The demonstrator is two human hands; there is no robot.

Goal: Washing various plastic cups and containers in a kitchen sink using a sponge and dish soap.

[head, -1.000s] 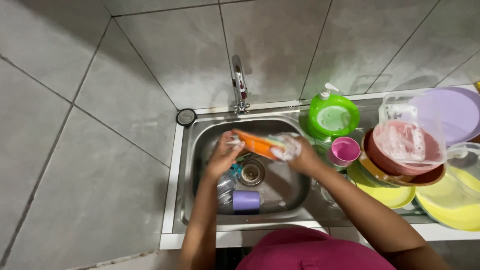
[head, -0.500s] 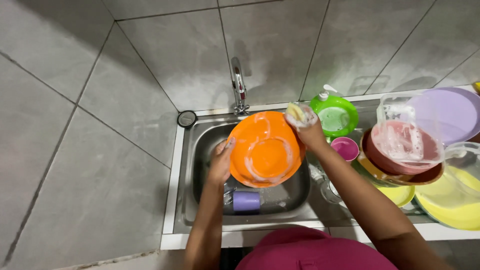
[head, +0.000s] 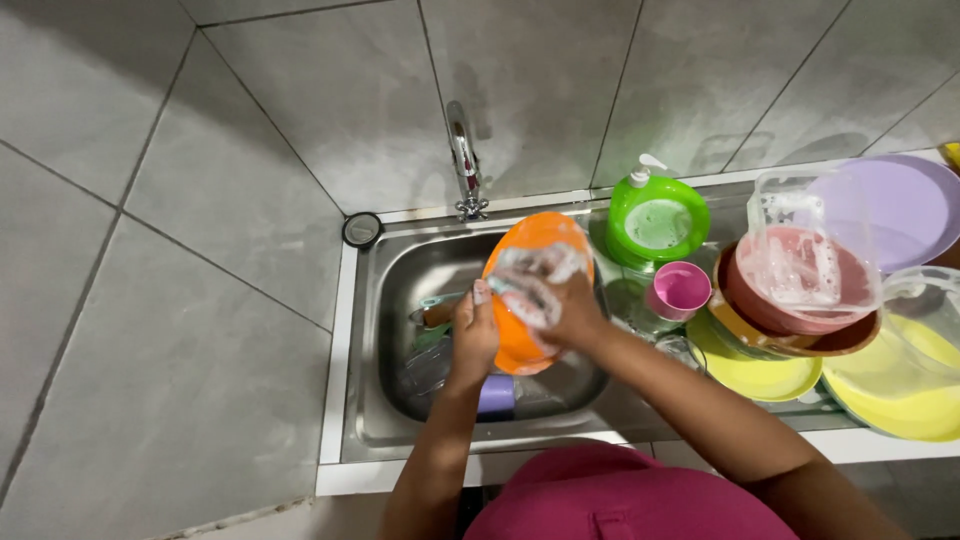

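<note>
Left hand (head: 474, 333) grip clenched on the left rim of the orange plate (head: 530, 300), holding it tilted on edge above the sink (head: 400, 300). Right hand (head: 568, 310) grip closed on a soapy sponge (head: 535, 280), pressed flat to the plate's face; white foam smeared across the orange plastic.

Below the plate: purple cup (head: 497, 395) on its side near the basin's front wall, with glassware beside it, details unclear. Basin is brushed steel; a chrome tap (head: 462, 155) stands at its back edge and a small round black-rimmed item (head: 361, 229) at the back-left corner.

Right of the basin, the worktop (head: 900, 445) is crowded: green round soap dispenser (head: 657, 218) with white pump at the back edge, pink cup (head: 678, 291) just beside the sink rim, then yellow plates (head: 900, 390), a foam-streaked clear jug (head: 805, 250) and a lilac plate (head: 905, 205) at the far right. Little free room there. Grey tiled wall behind.
</note>
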